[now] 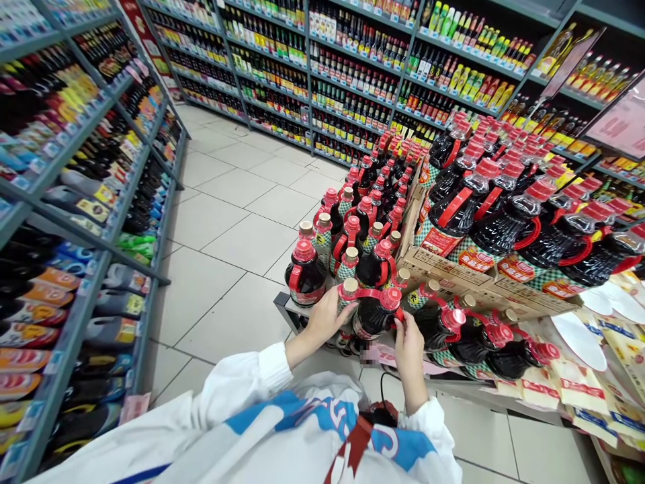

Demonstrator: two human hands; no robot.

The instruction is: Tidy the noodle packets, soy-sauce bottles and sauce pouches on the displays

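Observation:
A dark sauce jug [375,313] with a red cap and red handle stands at the near corner of a low display platform [283,306]. My left hand [327,316] is wrapped around its left side, next to a small bottle with a tan cap [349,289]. My right hand [409,343] pinches the jug's red handle near the cap. Several more red-capped dark jugs [305,272] and small green-labelled bottles stand packed right behind it.
Cardboard boxes [443,265] carry large dark jugs [504,222] on the right. Shelves of bottles [75,202] line the left side and the far wall [353,74]. A tiled aisle floor [236,202] runs between them. Flat packets [569,390] lie at lower right.

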